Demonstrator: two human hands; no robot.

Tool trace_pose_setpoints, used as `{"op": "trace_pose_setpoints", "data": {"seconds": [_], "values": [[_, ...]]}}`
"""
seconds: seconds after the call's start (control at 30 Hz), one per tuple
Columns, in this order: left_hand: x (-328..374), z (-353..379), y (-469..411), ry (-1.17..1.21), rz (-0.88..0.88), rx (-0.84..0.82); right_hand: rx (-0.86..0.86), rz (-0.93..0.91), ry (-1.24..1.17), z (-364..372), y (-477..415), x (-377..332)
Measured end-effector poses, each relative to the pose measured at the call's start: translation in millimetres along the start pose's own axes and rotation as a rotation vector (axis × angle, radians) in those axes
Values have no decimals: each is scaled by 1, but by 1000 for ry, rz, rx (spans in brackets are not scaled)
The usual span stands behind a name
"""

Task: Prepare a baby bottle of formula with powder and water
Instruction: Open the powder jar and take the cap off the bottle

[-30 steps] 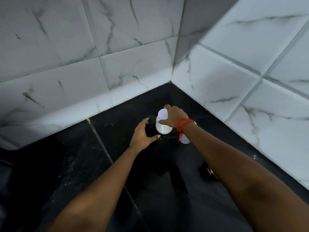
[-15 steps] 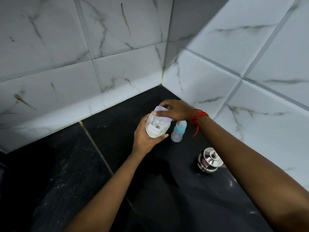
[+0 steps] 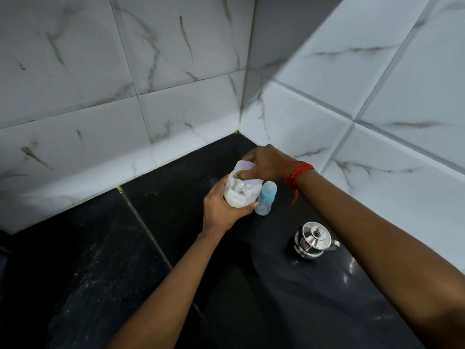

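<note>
A clear plastic jar of white powder (image 3: 239, 193) with a pale lilac lid (image 3: 245, 167) is held tilted above the black counter. My left hand (image 3: 221, 210) wraps around the jar's lower body from beneath. My right hand (image 3: 264, 163), with a red thread at the wrist, grips the lid from above. A small baby bottle (image 3: 264, 199) with a teal collar and clear cap stands on the counter just right of the jar, touching neither hand.
A small steel kettle (image 3: 313, 240) with a knobbed lid stands on the black stone counter (image 3: 151, 260) to the right, under my right forearm. White marble-pattern tiled walls (image 3: 176, 96) meet in a corner right behind the jar.
The jar has been lifted off the counter and tilted; my left hand, open a second ago, now grips its body. The view has shifted, showing the bottle and kettle.
</note>
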State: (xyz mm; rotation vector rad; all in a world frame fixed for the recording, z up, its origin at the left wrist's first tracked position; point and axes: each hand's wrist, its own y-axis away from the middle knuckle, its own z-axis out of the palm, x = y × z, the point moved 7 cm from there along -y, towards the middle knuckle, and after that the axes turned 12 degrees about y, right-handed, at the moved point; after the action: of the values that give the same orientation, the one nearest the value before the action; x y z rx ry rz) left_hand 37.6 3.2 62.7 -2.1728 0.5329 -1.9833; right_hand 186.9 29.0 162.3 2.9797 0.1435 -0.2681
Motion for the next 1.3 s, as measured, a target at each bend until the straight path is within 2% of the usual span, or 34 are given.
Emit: {"op": "trace_pose_setpoints", "data": {"seconds": [0.1,0.13,0.3,0.37,0.63,0.83,0.93,1.03,1.13,1.3], "values": [[-10,-5,0,0,-48,22,-169,-188,-131,-4,11,-12],[-11,-6,-2,0,-48,31,-193,-187,-123,-6,12,-14],[-9,-5,-8,-24,0,31,-72,165,129,-10,-1,-2],[-11,-5,-8,-28,4,35,-117,184,143,-3,-5,-3],[-30,-5,-3,-95,-28,-5,-205,-133,29,7,-11,-16],[-62,1,-5,-78,-149,-48,-263,-235,31,37,-31,-14],[-87,2,1,-31,-235,-82,-232,-297,57,47,-43,-13],[-116,0,14,-35,-292,-114,-110,-233,14,36,-63,-2],[-134,-2,23,-28,-311,-114,30,-114,69,34,-85,12],[-146,-2,25,-23,-317,-132,-31,68,236,78,-114,32]]}}
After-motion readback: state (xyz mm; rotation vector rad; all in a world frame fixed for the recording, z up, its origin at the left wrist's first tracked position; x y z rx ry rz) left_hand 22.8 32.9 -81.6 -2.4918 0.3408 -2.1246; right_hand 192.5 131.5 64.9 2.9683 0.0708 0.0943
